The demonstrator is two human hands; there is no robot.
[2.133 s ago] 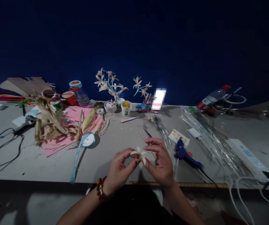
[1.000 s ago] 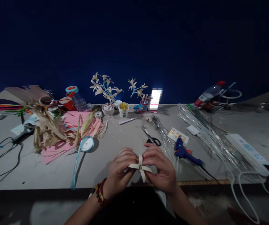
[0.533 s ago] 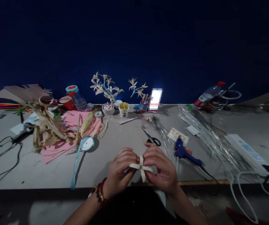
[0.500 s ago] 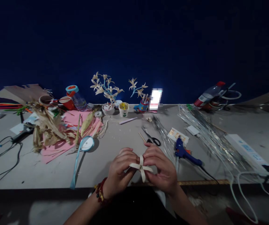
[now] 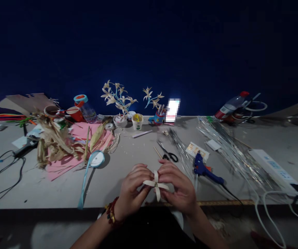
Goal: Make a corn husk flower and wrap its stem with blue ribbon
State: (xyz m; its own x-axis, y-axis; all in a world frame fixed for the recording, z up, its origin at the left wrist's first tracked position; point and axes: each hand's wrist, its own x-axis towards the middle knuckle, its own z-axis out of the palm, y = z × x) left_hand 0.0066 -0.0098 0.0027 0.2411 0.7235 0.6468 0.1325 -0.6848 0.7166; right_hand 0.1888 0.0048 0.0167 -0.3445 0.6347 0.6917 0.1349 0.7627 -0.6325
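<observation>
At the left, dried husks (image 5: pixel 56 140) lie heaped on pink sheets (image 5: pixel 57 170); right of them, a blue ribbon roll (image 5: pixel 96 159) trails its loose end toward the near edge of the surface (image 5: pixel 128 152); farther off, a large flower spray (image 5: pixel 110 99) rises above small tubs. The left hand (image 5: pixel 132 188), a beaded bracelet (image 5: pixel 110 211) at its wrist, is curled nearly closed, its grip holding the left side of a pale flower (image 5: pixel 156 185); the flower sits between both hands near the surface's near edge, its centre facing up toward the viewer, petals spread like a cross, one pair lying roughly left to right, the other far to near; its stem is hidden. The right hand (image 5: pixel 178 186) has its grip drawn in on the flower's right side; beyond it, scissors (image 5: pixel 169 153) point far and left; farther right lie a blue glue gun (image 5: pixel 207 172) and clear-wrapped bundles (image 5: pixel 232 148).
</observation>
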